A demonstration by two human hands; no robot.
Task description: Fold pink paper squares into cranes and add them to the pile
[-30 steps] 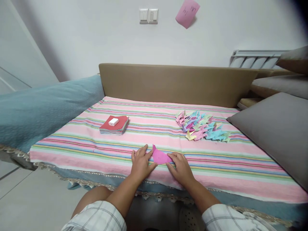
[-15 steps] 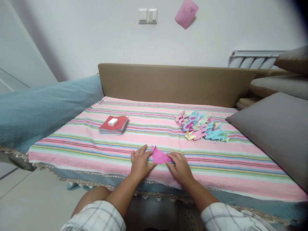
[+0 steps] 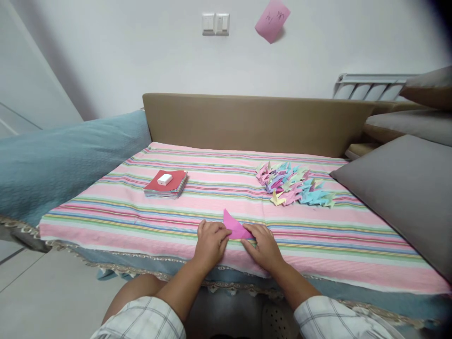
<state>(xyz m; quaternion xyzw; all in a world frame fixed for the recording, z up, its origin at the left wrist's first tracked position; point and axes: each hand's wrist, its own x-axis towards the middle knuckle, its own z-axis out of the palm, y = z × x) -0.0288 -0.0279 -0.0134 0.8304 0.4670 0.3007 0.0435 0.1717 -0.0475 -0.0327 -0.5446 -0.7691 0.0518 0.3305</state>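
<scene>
A bright pink sheet of origami paper (image 3: 234, 228), partly folded, lies on the striped cloth (image 3: 219, 188) near its front edge. One pointed corner of it stands up toward the back. My left hand (image 3: 212, 241) pinches the paper's left side, its fingers drawn together with the thumb. My right hand (image 3: 262, 242) grips the right end, with fingers on top and the thumb along the near edge. Parts of the paper's left and right ends are hidden under my fingers.
At the left, a small white block (image 3: 165, 179) rests on a stack of coloured paper (image 3: 165, 184) topped with red. Many folded paper cranes (image 3: 294, 186) lie in a cluster at the right. A grey cushion (image 3: 399, 188) borders the right side, and a brown backrest (image 3: 247, 122) stands behind.
My left hand has closed its spread fingers and moved slightly to the right onto the paper. The paper's pointed corner now looks taller and broader. My right hand has hardly moved.
</scene>
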